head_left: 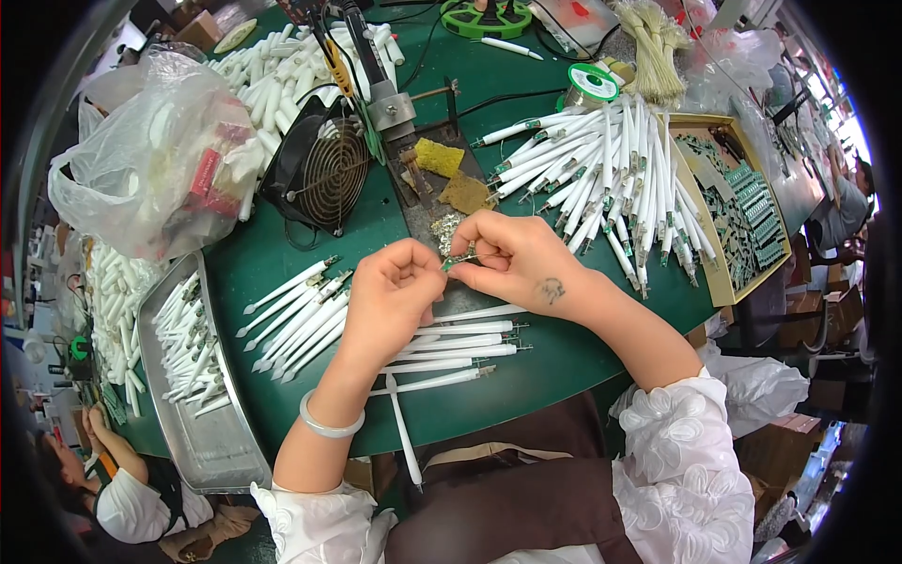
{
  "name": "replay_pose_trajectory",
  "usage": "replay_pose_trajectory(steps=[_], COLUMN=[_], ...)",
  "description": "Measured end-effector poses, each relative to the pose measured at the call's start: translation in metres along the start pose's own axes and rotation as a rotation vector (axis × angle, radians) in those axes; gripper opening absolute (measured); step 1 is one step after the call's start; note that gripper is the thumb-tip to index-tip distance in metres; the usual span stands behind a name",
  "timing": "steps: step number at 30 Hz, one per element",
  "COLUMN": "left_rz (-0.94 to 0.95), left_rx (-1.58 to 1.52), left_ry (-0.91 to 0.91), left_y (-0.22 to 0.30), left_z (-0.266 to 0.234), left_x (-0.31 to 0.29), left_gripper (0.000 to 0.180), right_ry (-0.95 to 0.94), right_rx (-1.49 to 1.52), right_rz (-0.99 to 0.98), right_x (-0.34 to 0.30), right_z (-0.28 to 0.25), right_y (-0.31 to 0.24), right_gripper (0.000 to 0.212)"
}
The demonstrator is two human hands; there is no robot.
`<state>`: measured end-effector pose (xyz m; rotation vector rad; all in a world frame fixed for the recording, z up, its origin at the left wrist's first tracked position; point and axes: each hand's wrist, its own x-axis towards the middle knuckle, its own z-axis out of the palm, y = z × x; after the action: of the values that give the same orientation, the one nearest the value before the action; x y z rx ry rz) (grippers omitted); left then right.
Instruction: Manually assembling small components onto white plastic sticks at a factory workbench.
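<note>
In front of my chest both hands meet over the green table. My left hand (393, 293) is closed, thumb and forefinger pinching a small green circuit board (447, 264). From the other side my right hand (512, 256) pinches at the same board, with thin wire ends showing by its fingertips. My fingers cover most of the board. Under and right of my left wrist lies a row of white sticks (442, 364) with bare circuit ends. Another group of white sticks (305, 315) lies left of that hand. One white stick (405, 432) extends over the table's front edge.
A metal tray (240, 442) of white sticks stands at left, a black fan (324, 169) behind. Yellow sponges (439, 158) lie beyond my hands near a clamped soldering stand (390, 111). At right are piled sticks (611, 179) and a box (722, 282) of circuit boards. Another person (132, 493) sits left.
</note>
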<state>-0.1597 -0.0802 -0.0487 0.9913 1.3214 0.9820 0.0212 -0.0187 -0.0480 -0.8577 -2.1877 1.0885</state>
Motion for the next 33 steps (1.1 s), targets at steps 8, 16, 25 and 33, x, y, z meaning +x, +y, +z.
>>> replay_pose_trajectory(steps=[8, 16, 25, 33], left_rz=[-0.028, -0.056, -0.044, 0.001], left_rx=[-0.032, -0.018, -0.06, -0.089], left_ry=[0.001, 0.008, 0.008, 0.042], left_y=[0.0, 0.005, 0.004, 0.007], left_z=[-0.001, -0.007, -0.008, -0.006], left_x=[0.005, 0.018, 0.031, 0.032], left_gripper=[0.004, 0.004, 0.003, 0.003], right_ry=[-0.052, 0.109, 0.196, 0.276], right_rx=[0.166, 0.274, 0.114, 0.125], right_rz=[0.114, 0.138, 0.036, -0.025], right_x=[0.002, 0.008, 0.009, 0.012], right_z=[0.0, 0.005, 0.013, 0.019], right_y=[0.003, 0.003, 0.011, 0.011], right_gripper=[0.011, 0.01, 0.013, 0.011])
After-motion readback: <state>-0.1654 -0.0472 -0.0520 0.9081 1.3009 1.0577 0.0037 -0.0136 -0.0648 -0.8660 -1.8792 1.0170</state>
